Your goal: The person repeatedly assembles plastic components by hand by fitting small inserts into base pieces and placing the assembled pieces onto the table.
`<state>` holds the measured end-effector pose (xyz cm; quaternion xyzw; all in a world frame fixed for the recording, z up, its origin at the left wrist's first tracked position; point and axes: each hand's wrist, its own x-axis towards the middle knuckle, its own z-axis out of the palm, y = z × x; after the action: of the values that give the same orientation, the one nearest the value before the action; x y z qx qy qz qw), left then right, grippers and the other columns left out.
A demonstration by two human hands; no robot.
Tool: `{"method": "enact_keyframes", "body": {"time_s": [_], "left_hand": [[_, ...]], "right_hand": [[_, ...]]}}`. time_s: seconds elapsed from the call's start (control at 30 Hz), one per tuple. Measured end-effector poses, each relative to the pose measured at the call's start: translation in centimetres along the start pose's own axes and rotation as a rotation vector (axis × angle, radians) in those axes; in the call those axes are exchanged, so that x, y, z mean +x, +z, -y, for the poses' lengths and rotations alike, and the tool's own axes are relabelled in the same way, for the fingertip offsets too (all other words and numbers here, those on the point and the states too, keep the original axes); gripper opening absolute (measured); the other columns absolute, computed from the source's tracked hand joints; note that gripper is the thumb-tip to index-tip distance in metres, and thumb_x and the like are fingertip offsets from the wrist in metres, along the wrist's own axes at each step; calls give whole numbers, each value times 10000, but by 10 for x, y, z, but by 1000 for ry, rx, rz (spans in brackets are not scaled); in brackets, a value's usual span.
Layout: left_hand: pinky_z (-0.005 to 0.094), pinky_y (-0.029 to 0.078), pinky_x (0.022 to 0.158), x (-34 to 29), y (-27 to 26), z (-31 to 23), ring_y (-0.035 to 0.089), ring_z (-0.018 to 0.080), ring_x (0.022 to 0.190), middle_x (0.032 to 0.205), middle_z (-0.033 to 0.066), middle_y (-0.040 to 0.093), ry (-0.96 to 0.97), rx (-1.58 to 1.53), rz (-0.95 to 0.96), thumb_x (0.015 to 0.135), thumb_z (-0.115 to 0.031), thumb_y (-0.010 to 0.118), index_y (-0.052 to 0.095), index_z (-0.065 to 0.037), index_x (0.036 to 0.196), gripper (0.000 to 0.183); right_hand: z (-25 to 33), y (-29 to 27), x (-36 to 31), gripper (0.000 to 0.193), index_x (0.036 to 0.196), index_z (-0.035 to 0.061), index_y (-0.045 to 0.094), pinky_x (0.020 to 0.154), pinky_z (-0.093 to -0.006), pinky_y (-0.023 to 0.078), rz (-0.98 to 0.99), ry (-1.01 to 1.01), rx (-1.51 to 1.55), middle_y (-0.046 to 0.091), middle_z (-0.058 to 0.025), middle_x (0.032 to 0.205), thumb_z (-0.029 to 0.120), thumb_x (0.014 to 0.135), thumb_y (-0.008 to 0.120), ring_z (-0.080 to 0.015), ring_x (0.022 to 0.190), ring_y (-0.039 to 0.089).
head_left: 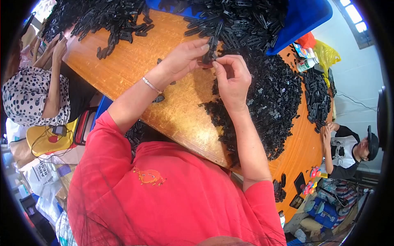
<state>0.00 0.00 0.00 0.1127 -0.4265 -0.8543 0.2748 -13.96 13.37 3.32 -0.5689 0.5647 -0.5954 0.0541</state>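
Note:
My left hand (184,59) pinches a long black plastic part (211,48) between thumb and fingertips, above the wooden table. Close against its lower end, my right hand (234,78) has thumb and forefinger pressed together; whatever is between them is too small to make out. Beneath and beside my right forearm spreads a heap of small black plastic pieces (273,100). Beyond my hands, many long black parts (246,30) spill from a blue bin (314,20). A few dark parts (158,99) lie near my left wrist.
More long black parts (117,24) are heaped at the far left of the table (111,67). One person in a spotted top (37,96) works at left; another in a cap (349,149) sits at right. A white bottle (307,64) stands near a yellow bag (327,55).

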Motion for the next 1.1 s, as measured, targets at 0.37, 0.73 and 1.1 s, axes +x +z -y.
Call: {"method": "enact_keyframes", "body": {"time_s": [0.37,0.73,1.1], "left_hand": [[207,545,636,-9,2,-7,665,88,696,961,32,740,-54,199,-134,1090,-288,636,700,-24,1277,330],[204,525,575,-17,-5,-11,644,74,625,900,26,747,-186,549,-173,1057,-337,692,732,-4,1177,356],[254,606,767,-32,9,-9,711,85,891,1090,67,738,53,871,-79,996,-41,698,668,35,1296,311]], "right_hand": [[3,-5,5,144,965,3,704,684,-263,551,177,-163,-94,686,-89,992,-89,871,762,-165,814,685],[-6,-12,11,195,924,64,670,653,-374,582,312,-314,-233,674,-80,937,-53,809,775,-300,827,718],[-35,3,5,376,935,8,683,692,-428,550,491,305,-335,719,-160,831,300,823,894,-328,762,715]]}}
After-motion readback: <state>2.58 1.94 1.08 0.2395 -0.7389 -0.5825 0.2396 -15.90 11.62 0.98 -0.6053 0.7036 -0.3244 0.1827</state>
